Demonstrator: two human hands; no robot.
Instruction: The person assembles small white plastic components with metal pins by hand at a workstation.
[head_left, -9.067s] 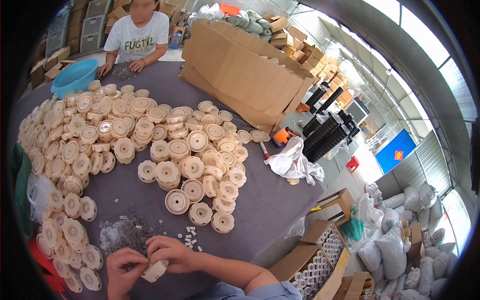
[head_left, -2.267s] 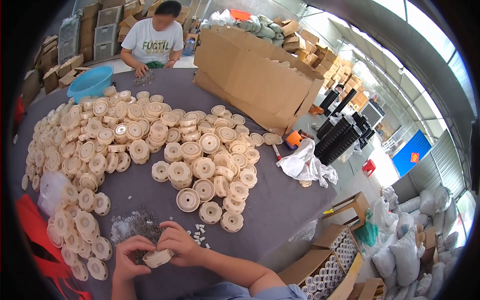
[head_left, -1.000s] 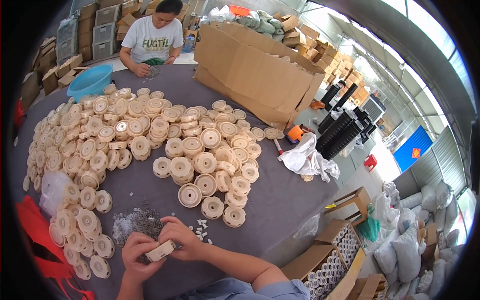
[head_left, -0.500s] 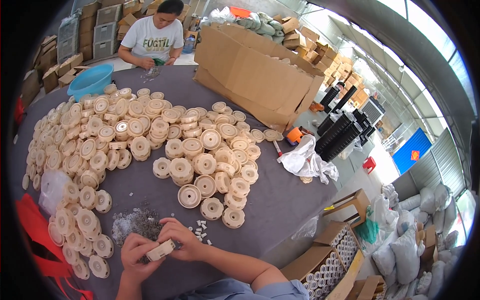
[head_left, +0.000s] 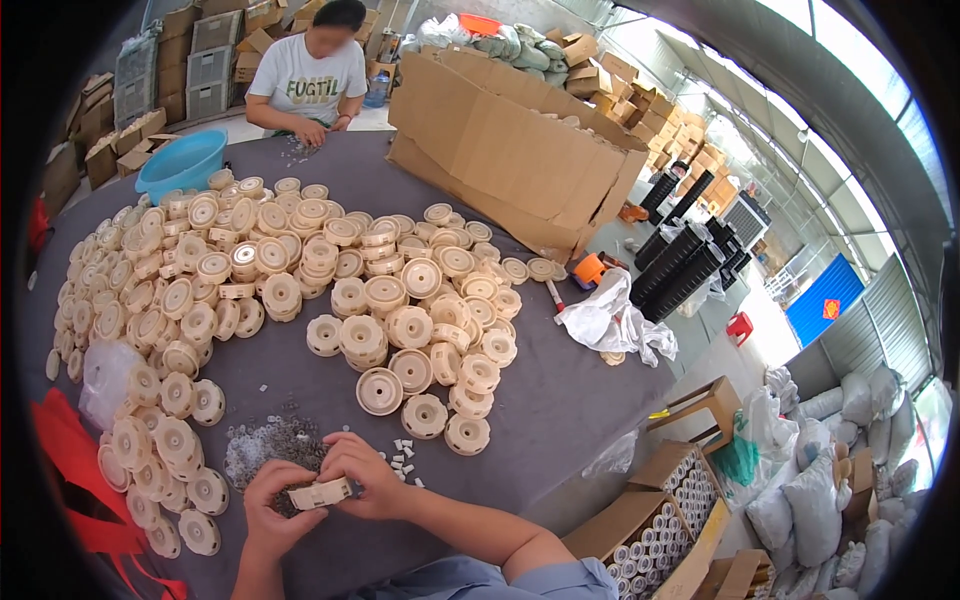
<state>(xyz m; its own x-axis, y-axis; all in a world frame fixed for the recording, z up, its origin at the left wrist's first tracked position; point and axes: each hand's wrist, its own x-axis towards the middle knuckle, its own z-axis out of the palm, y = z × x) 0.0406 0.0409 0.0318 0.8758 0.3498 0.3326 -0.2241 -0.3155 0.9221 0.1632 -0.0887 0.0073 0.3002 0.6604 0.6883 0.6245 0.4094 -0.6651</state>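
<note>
Between my two hands, near the table's front edge, is a beige round notched plastic part, seen edge-on. My left hand is curled round its left side, and my right hand grips its right side. Just beyond my fingers lies a heap of small clear and grey pieces. Several small white plugs are scattered right of my right hand. A large pile of similar beige plastic parts spreads over the dark tabletop, with more stacked left of my left hand.
A large cardboard box stands on the table's far side, and a blue basin at the far left. Across the table a co-worker handles small pieces. White cloth lies at right; boxes of white-rimmed parts stand below. Red fabric hangs left.
The beige part has turned slightly between my hands, and my left fingers have shifted round it. The co-worker's hands have moved toward the small pieces on the table.
</note>
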